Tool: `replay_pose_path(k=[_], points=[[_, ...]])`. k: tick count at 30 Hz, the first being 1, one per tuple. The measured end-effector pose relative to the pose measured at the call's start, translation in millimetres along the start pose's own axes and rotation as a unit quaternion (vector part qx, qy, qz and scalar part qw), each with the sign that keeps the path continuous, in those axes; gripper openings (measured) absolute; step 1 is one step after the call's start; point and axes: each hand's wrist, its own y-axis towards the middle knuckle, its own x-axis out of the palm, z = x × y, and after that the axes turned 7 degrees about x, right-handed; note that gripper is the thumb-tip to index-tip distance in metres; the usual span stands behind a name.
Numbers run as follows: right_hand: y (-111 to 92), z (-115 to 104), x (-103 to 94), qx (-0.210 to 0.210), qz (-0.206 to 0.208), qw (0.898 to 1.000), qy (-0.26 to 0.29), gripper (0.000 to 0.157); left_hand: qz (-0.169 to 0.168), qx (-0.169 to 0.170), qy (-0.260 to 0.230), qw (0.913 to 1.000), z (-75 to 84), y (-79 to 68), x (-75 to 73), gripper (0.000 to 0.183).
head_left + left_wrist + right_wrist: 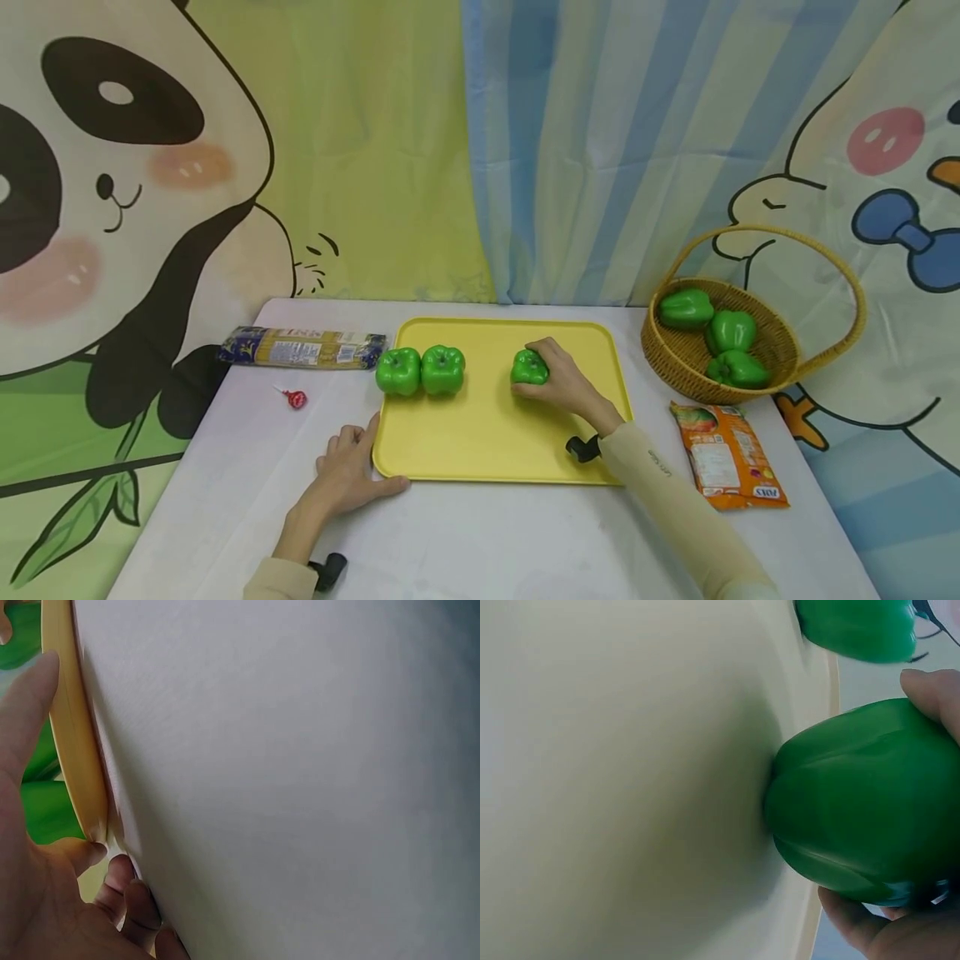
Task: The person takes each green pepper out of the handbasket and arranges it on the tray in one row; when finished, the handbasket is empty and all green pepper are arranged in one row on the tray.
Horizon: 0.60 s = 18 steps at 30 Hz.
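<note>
My right hand (558,379) grips a green bell pepper (529,367) over the right half of the yellow tray (495,442). In the right wrist view that pepper (862,802) sits between thumb and fingers, its base right at the tray surface. Two more green peppers, one at the tray's left edge (398,372) and one beside it (443,371), stand side by side. My left hand (347,471) touches the tray's front left corner, thumb and forefinger spread along the rim. The left wrist view shows the fingertips at the yellow rim (71,712).
A wicker basket (675,375) with a tall handle holds several green peppers at the right. In front of it lies an orange snack packet (727,457). At the back left are a pack of spaghetti (303,347) and a red lollipop (297,400) on the white table (480,542).
</note>
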Motion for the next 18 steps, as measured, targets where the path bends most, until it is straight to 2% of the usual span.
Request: replay_pose_path(k=[11, 18], points=[[10.4, -23.8, 30.2, -0.024, -0.023, 0.999, 0.014, 0.078, 0.006, 0.010, 0.012, 0.9999, -3.0, 0.7, 0.0, 0.126], [15.8, -35.5, 41.1, -0.032, -0.036, 0.999, 0.011, 0.079, 0.006, 0.007, 0.008, 0.9999, -2.5, 0.3, 2.2, 0.126]])
